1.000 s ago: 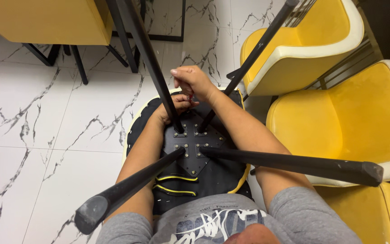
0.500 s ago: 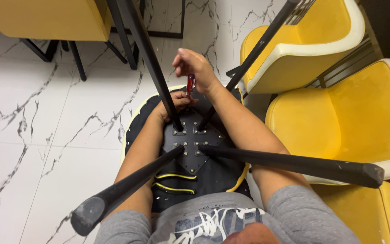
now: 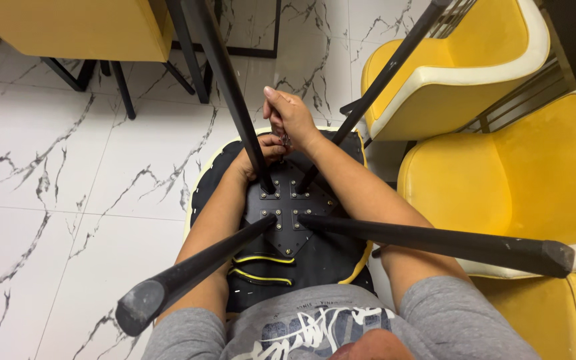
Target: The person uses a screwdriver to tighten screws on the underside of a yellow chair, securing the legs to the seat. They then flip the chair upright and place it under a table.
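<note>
Head view first, and it is our only view: we are looking straight down on an upturned chair (image 3: 281,227), its dark underside facing us and resting against our lap, four black legs (image 3: 228,87) fanning up and outward from a black metal plate (image 3: 287,212) studded with bolts. Our right hand (image 3: 293,117) sits at the far edge of the seat, fingers curled tight together around something small and metallic, which is too hidden to name. Our left hand (image 3: 261,155) is tucked just beneath it, between the two far legs, fingers bent and pressed against the seat bottom; we cannot tell whether it pinches anything. We would judge this chair stiff and fairly heavy, awkward with the legs sticking out, so the legs close to the plate look like the firmest place to take hold, and the padded rim would give under a grip. Yellow chairs (image 3: 501,173) crowd our right side, a yellow table (image 3: 68,30) stands over the white marble-patterned floor (image 3: 68,187).
</note>
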